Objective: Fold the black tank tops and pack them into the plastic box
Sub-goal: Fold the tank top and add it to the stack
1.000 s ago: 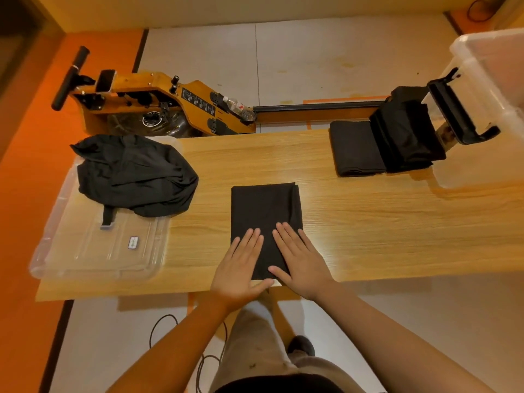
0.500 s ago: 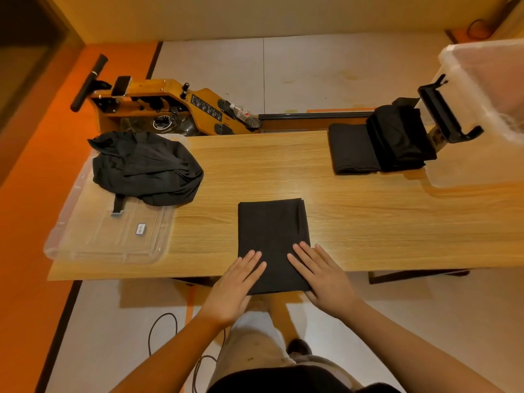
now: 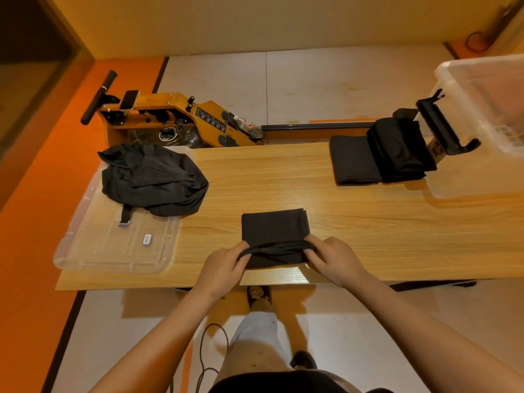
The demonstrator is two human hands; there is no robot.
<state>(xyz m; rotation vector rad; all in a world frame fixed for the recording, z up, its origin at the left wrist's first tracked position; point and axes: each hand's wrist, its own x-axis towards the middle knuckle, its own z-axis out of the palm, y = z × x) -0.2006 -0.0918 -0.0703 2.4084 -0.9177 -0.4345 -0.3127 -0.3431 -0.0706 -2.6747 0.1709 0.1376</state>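
Observation:
A partly folded black tank top (image 3: 274, 226) lies on the wooden table (image 3: 354, 228) near its front edge. My left hand (image 3: 224, 265) pinches its near left corner and my right hand (image 3: 336, 258) pinches its near right corner, with the near edge lifted off the table. A heap of unfolded black tank tops (image 3: 153, 180) rests on a clear plastic lid (image 3: 113, 251) at the left. Folded black tank tops (image 3: 380, 158) sit at the far right, next to the clear plastic box (image 3: 482, 123).
A wooden rowing machine (image 3: 170, 123) stands on the floor behind the table. A black clip handle (image 3: 442, 129) hangs on the box's side. Cables (image 3: 209, 361) lie on the floor by my legs.
My hands went from lying flat on the tank top's near part to gripping its near corners and lifting that edge. The camera view shifted slightly.

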